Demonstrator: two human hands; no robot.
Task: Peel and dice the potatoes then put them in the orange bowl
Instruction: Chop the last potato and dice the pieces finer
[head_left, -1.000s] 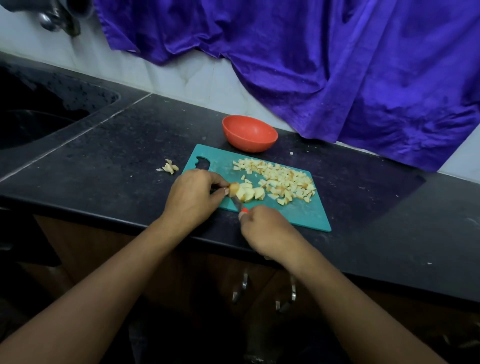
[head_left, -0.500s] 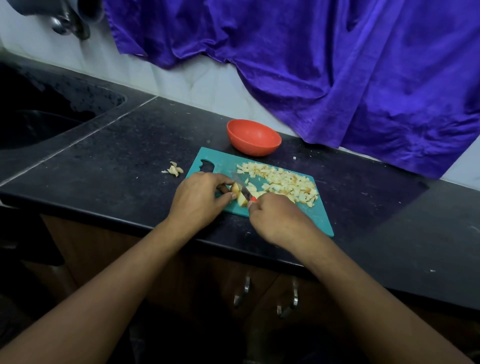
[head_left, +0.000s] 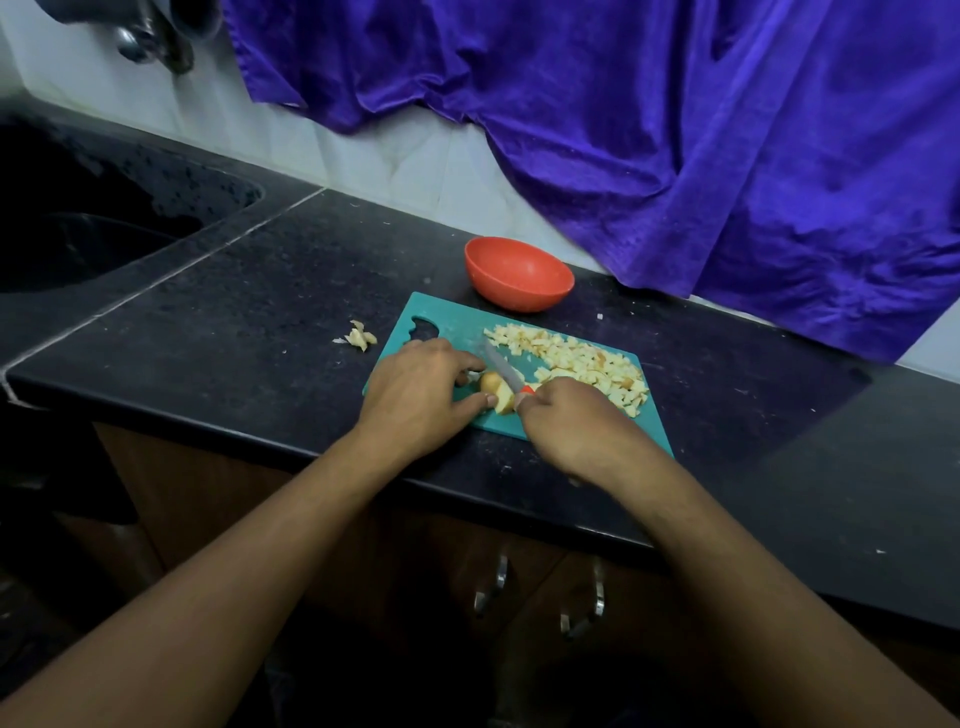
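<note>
On the teal cutting board (head_left: 452, 325) my left hand (head_left: 415, 395) pinches a small potato piece (head_left: 496, 392) between thumb and fingers. My right hand (head_left: 574, 423) grips a knife (head_left: 503, 370) by its red handle, with the blade lying across the potato piece and pointing up-left. A heap of diced potato (head_left: 576, 364) covers the board's right half. Behind the board stands the orange bowl (head_left: 519, 274), with nothing visible inside it.
A small clump of potato peel (head_left: 360, 336) lies on the black counter left of the board. A dark sink (head_left: 93, 239) is at far left under a tap (head_left: 150, 39). Purple cloth (head_left: 675, 130) hangs on the wall behind. The counter's front edge runs just below my hands.
The knife has swung from beside my right hand up over the potato piece, blade now pointing up-left. My left hand keeps its hold. The camera has shifted slightly.
</note>
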